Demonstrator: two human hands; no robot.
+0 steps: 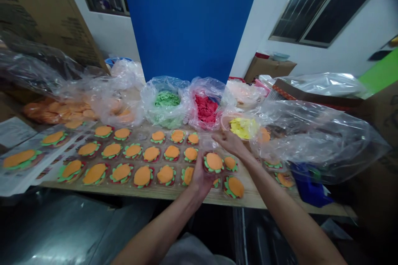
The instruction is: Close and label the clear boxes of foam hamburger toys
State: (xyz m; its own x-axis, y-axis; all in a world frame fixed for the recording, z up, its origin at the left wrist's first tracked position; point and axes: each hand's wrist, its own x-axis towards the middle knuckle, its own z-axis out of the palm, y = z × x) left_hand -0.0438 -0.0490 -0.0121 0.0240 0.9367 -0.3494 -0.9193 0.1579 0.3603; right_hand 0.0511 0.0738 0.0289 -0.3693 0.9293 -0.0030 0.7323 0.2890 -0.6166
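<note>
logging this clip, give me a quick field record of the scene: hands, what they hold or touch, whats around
left hand: holds a burger-shaped piece, orange top over green frill
right hand: reaching toward the bag of yellow pieces, whether it touches is unclear
table: wooden, rows of finished orange pieces
bags behind: green pieces, red pieces
backdrop: blue board, upright

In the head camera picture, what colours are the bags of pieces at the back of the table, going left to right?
Bag of orange pieces → bag of green pieces → bag of red pieces → basket of yellow pieces, just beyond the right hand.
</note>
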